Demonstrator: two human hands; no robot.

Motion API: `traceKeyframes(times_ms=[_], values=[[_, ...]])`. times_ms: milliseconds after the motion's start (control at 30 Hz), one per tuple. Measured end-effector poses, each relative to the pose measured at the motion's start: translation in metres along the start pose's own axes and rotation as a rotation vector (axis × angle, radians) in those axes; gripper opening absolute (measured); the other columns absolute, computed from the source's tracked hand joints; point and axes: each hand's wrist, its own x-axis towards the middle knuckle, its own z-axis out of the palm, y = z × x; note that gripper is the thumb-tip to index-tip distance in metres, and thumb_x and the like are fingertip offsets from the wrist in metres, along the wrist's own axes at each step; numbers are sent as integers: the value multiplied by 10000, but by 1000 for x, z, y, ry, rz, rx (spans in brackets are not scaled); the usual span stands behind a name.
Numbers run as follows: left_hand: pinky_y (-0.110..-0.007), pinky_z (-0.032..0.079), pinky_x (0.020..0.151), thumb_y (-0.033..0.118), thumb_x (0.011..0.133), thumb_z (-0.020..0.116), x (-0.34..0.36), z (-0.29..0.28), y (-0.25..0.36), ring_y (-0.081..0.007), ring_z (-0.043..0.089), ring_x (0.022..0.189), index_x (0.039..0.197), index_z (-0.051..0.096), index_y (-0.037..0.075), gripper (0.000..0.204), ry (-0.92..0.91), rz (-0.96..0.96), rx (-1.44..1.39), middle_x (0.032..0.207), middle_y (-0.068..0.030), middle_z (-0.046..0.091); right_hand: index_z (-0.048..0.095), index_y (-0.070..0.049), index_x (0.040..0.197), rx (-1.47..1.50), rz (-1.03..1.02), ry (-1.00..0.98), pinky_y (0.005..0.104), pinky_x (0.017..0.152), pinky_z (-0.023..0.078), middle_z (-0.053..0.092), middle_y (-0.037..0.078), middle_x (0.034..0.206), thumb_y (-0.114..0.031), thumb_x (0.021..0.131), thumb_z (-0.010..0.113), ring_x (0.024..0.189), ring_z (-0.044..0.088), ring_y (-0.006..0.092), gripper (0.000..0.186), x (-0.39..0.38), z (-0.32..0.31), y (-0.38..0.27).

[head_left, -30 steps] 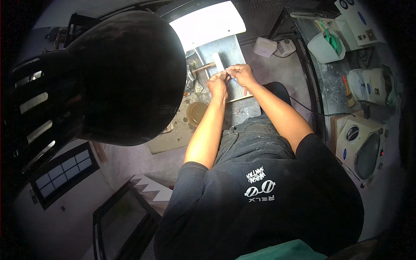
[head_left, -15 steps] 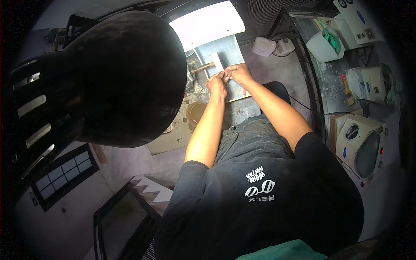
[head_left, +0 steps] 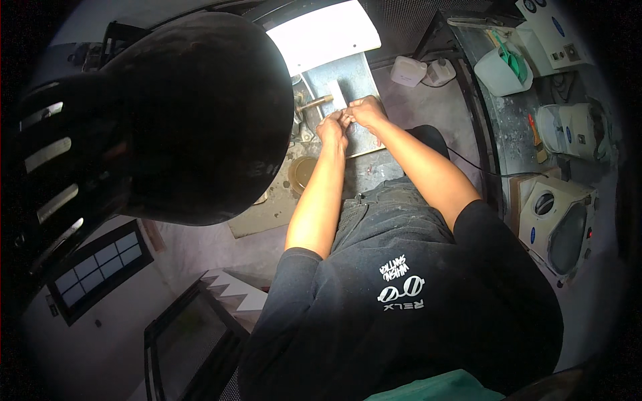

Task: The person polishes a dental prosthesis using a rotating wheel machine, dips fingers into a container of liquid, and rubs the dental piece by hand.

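A white wheel (head_left: pixel 336 92), seen edge-on, sits at the end of a brown spindle (head_left: pixel 314 103) over a pale, shallow tray (head_left: pixel 364 72). Close by the wheel's near edge, my left hand (head_left: pixel 332 129) has its fingers pinched together. Opposite it, my right hand (head_left: pixel 367 112) is closed too, fingertips meeting those of the left. Whatever lies between the fingers is too small and hidden to name. I cannot tell whether it touches the wheel.
A big black lamp shade (head_left: pixel 200 120) fills the upper left. Beyond the wheel is a white shield (head_left: pixel 328 33). Left of my forearm stands a brown bowl (head_left: pixel 301 175). At right are white jugs (head_left: pixel 408 71), a bin (head_left: pixel 498 80) with a green scoop (head_left: pixel 511 63), and a beige machine (head_left: pixel 555 227).
The lamp shade appears slightly farther right in the view. Both hands stay closed together by the wheel, with only a slight shift in their fingers.
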Motion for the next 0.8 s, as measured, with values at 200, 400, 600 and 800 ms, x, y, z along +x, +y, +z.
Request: traceKeyframes(times_ms=[200, 400, 600, 800], values=[[-290, 525, 528, -59, 769, 523, -7, 6, 2, -221, 614, 571, 756, 559, -85, 46, -16, 55, 95, 723, -160, 617, 637, 34, 933, 243, -1, -35, 268, 609, 482, 651, 78, 800, -81, 738, 689, 655, 583, 118, 233, 24, 2, 31], [-261, 483, 496, -18, 792, 567, -11, 6, -4, -175, 604, 581, 788, 577, -63, 46, -96, 141, 211, 759, -126, 639, 664, 3, 912, 248, -106, -103, 267, 589, 481, 653, 66, 808, -166, 784, 685, 670, 578, 108, 213, 11, -10, 35], [-217, 462, 494, 45, 819, 602, -12, 2, -8, -128, 591, 579, 803, 602, -18, 65, -128, 102, 303, 767, -77, 649, 681, -45, 942, 88, -239, -5, 296, 685, 481, 651, 74, 820, -185, 804, 653, 732, 595, 151, 198, 1, -17, 32], [-191, 455, 517, 54, 833, 602, -26, 14, -5, -91, 561, 588, 808, 615, 3, 58, -73, 76, 244, 767, -49, 641, 667, 13, 894, -39, -611, 42, 307, 752, 469, 653, 134, 881, -146, 771, 662, 834, 623, 216, 201, 13, -23, 40]])
